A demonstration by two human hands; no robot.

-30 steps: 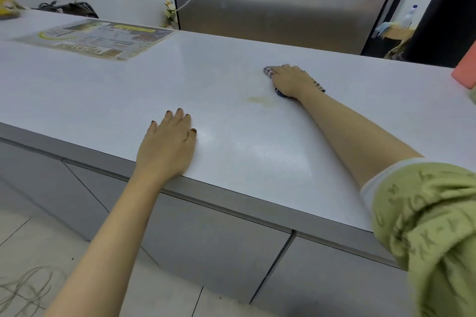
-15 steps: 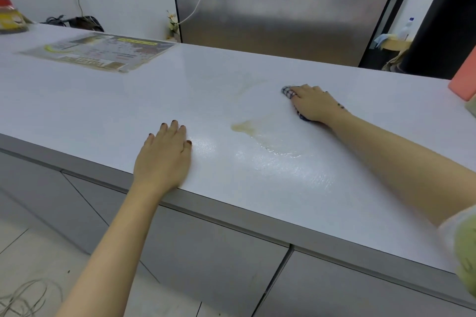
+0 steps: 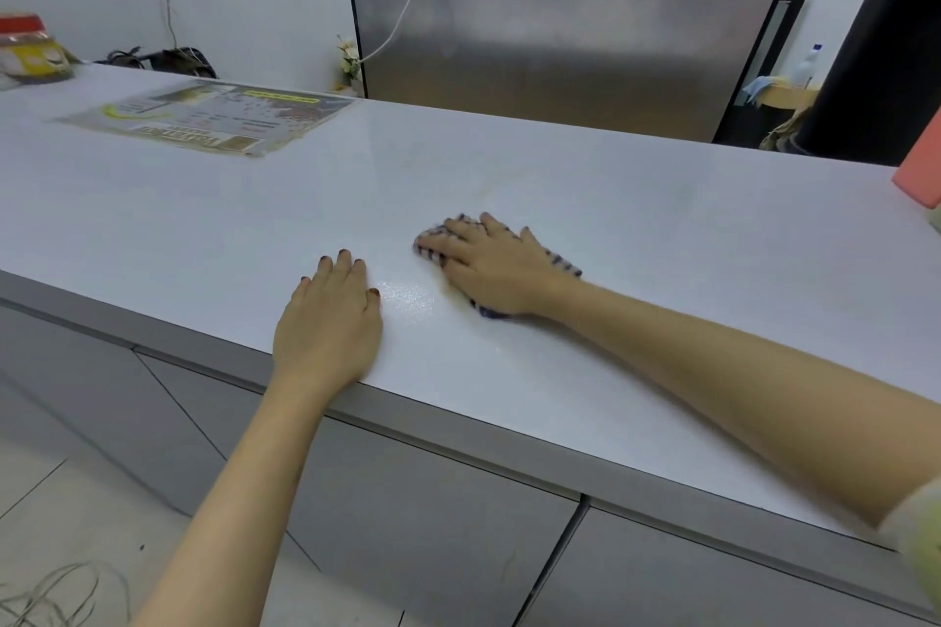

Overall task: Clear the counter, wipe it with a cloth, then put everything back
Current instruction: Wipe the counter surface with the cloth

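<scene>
A wide white counter [image 3: 636, 239] fills the view. My right hand [image 3: 496, 270] lies flat on a small checked cloth [image 3: 433, 244], fingers spread and pressing it onto the counter near the middle. The cloth shows at my fingertips and behind my wrist. A wet shiny streak [image 3: 407, 298] lies just left of the cloth. My left hand [image 3: 328, 326] rests flat on the counter by its front edge, fingers straight, holding nothing, a short gap from the cloth.
A laminated printed sheet [image 3: 203, 120] lies on the counter at the far left. Further left stands a red-lidded jar [image 3: 28, 48]. A pink object [image 3: 924, 168] sits at the right edge. A steel fridge [image 3: 560, 15] stands behind. Grey cabinet fronts [image 3: 433, 514] are below.
My right hand has dragged the cloth toward me and to the left, over the yellowish spill, which no longer shows. My left hand has stayed planted near the front edge.
</scene>
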